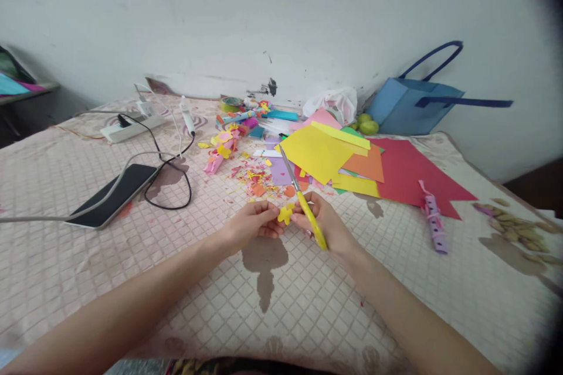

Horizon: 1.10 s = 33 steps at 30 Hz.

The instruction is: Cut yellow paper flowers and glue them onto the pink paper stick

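A small yellow paper flower [285,213] is held between my two hands, above the patterned tablecloth. My left hand [259,220] pinches its left edge between thumb and fingers. On the other side, my right hand [320,220] grips the flower's right edge and also carries a pair of scissors [313,220] with yellow handles. The blades point away from me toward a yellow paper sheet [321,149]. Colourful paper scraps [255,179] lie just beyond my hands, beside a pink paper roll [215,159] decorated with paper flowers.
Red paper [413,170] and orange paper [367,163] spread to the right, near a purple paper roll [434,225]. A blue bag [409,105] stands by the wall. At left are a black phone-like device [114,196], cables and a power strip [132,127].
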{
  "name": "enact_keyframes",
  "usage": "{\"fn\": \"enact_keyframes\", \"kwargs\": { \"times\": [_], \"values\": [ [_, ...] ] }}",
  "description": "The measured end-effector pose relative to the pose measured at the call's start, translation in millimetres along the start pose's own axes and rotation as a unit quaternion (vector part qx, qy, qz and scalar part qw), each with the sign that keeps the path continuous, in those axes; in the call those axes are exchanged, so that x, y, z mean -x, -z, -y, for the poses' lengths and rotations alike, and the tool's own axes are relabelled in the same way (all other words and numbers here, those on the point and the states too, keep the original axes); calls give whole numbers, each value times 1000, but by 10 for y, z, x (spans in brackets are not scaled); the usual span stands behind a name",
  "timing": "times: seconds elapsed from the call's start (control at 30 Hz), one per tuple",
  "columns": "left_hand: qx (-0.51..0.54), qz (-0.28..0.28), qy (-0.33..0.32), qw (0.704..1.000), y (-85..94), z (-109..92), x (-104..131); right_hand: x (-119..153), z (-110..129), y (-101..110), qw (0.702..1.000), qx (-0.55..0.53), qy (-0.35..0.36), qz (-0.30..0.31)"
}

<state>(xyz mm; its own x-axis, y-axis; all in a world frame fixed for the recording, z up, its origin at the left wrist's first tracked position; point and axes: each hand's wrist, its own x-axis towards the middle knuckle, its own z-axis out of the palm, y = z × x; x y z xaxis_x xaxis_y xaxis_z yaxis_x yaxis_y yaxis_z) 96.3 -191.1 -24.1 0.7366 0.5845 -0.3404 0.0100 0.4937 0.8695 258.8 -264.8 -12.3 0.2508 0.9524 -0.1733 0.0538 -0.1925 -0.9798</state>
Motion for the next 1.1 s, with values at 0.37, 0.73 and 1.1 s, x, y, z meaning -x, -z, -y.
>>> {"fn": "enact_keyframes", "kwargs": {
  "times": [0.37, 0.73, 1.1],
  "values": [
    [-142, -20, -104, 984, -34, -50, 14, -10, -25, -10, 1000, -13, 12, -1],
    [-395, -222, -203, 868, 633, -405, -175, -80, -71, 105, 998, -56, 23, -35],
    [-567, -304, -163, 748, 1052, -532, -267, -60, -5, 107, 997, -50, 32, -52]
  ]
}}
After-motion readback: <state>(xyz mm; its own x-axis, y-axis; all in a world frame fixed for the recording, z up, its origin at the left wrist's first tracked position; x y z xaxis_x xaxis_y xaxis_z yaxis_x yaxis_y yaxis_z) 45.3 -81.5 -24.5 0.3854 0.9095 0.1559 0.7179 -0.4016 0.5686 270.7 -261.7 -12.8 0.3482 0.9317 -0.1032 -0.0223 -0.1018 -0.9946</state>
